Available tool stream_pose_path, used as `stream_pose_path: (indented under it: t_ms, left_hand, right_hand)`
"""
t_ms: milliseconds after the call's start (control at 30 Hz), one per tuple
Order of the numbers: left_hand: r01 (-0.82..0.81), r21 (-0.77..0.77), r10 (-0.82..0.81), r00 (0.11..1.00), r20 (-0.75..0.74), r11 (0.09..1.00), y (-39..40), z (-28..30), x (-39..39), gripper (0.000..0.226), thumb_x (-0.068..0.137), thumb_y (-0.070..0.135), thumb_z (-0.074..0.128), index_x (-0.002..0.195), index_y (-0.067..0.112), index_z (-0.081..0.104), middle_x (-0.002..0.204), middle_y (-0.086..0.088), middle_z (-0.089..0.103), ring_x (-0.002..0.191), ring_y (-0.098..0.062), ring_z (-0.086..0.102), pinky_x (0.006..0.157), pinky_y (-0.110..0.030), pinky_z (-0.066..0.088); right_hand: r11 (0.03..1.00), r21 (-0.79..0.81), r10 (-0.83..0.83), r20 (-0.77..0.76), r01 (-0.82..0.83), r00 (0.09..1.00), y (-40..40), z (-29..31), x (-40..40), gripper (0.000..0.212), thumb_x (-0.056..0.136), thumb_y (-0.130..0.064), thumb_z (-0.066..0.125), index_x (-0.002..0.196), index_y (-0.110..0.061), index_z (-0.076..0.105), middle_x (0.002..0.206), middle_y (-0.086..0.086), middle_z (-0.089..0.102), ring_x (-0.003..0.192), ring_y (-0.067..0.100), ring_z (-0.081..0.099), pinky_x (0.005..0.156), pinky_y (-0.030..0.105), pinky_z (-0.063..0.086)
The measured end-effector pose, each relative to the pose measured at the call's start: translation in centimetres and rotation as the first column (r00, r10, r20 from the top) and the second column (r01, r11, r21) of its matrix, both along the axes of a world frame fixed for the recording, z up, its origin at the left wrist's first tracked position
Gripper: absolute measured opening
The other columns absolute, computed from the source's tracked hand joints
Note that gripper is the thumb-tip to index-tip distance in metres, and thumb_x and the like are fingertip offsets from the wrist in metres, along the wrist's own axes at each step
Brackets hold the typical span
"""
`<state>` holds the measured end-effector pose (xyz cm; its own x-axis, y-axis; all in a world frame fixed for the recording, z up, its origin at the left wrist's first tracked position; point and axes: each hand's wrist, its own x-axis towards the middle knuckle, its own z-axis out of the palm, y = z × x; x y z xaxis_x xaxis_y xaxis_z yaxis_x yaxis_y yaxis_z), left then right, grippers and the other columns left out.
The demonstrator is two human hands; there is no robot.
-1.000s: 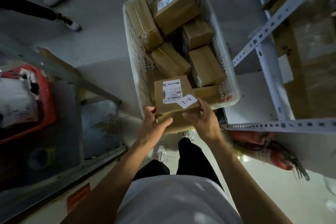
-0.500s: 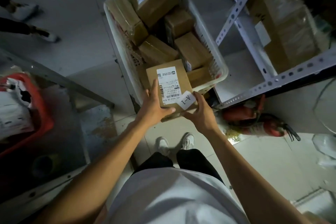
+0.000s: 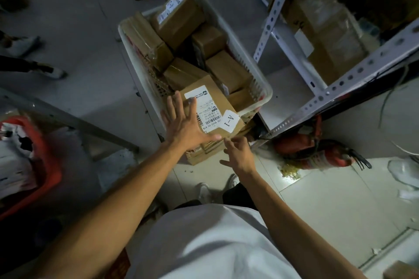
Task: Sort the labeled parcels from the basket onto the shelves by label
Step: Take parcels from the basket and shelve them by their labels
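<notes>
Since a moment ago the left hand [image 3: 184, 128] has slid up from the parcel's near edge onto its top face, and the right hand [image 3: 238, 154] has dropped away from the A-1 sticker [image 3: 229, 120] toward the near corner — the view has also swung, bringing the shelf rack [image 3: 353, 75] on the right further in.

The parcel [image 3: 217, 106] sits at the near end of the white basket [image 3: 265, 88], hanging over the rim toward the person, other brown boxes [image 3: 179, 16] packed behind it. The left hand's fingers [image 3: 175, 103] are spread flat and pressing on the printed label side, not wrapped round anything. The right hand's fingers are loosely bent just at the near corner; whether they touch the cardboard I cannot tell, and they grip nothing that shows.

The step in hand looks like lifting this box clear to carry it to the A-1 shelf. To do it well, I judge the right hand should get under the overhanging edge while the left steadies from above — keeping the sticker uncovered, lifting level so the neighbouring boxes are not dragged along.
</notes>
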<state>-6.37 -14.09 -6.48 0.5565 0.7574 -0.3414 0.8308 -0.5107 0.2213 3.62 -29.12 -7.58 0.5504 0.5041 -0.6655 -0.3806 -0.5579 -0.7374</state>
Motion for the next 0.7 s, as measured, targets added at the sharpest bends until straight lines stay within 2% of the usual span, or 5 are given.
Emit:
stream_pose_path:
  t_ms: [100,233,467,567,700]
  left_hand:
    - [-0.028,-0.004,0.028,1.0,0.003,1.0,-0.3,0.0,0.5,0.146,0.04,0.104,0.03,0.154,0.02,-0.003,0.16,-0.022,-0.022,0.146,-0.045,-0.022,0.115,-0.062,-0.004]
    - [-0.07,-0.035,0.072,0.995,0.074,0.997,0.5,0.2,0.4,0.127,0.048,0.099,0.044,0.145,0.022,0.019,0.158,-0.02,0.0,0.147,-0.048,-0.003,0.117,-0.067,0.011]
    - [-0.071,-0.057,0.075,0.995,0.061,0.996,0.0,0.0,0.7,0.139,0.045,0.097,0.04,0.152,0.014,0.008,0.157,-0.029,-0.026,0.144,-0.049,-0.024,0.116,-0.058,-0.009]
    - [-0.057,-0.074,0.064,0.994,0.092,0.996,0.7,0.1,0.3,0.128,0.046,0.095,0.046,0.143,0.016,0.019,0.158,-0.03,-0.021,0.145,-0.049,-0.02,0.117,-0.06,-0.006]
    - [-0.039,-0.02,0.041,0.993,0.108,0.999,1.2,0.6,-0.3,0.113,0.054,0.091,0.057,0.135,0.019,0.029,0.158,-0.028,0.013,0.148,-0.044,0.008,0.118,-0.056,0.016]
  right_hand:
    - [0.998,0.043,-0.031,-0.072,0.034,0.997,0.7,0.6,0.1,0.033,0.101,-0.029,0.057,0.126,-0.013,0.043,0.123,0.007,0.054,0.099,0.012,0.059,0.065,0.033,0.057]
    - [0.997,0.041,0.059,0.022,-0.06,0.998,1.0,1.1,0.5,0.059,0.092,-0.031,0.069,0.14,-0.015,0.039,0.131,0.006,0.056,0.109,0.023,0.061,0.086,0.047,0.057]
    - [0.981,0.033,0.177,0.234,-0.19,0.956,1.0,1.2,-0.9,0.087,0.076,-0.033,0.086,0.142,-0.014,0.033,0.136,0.006,0.054,0.119,0.024,0.057,0.1,0.045,0.051]
    - [0.979,0.074,0.171,0.194,-0.188,0.966,0.8,1.5,-0.7,0.088,0.075,-0.033,0.085,0.143,-0.016,0.032,0.135,0.004,0.057,0.115,0.023,0.06,0.093,0.041,0.056]
    - [0.977,0.056,0.194,0.167,-0.206,0.967,0.7,1.8,0.6,0.095,0.061,-0.048,0.076,0.144,-0.025,0.036,0.125,-0.007,0.059,0.105,0.018,0.063,0.081,0.034,0.057]
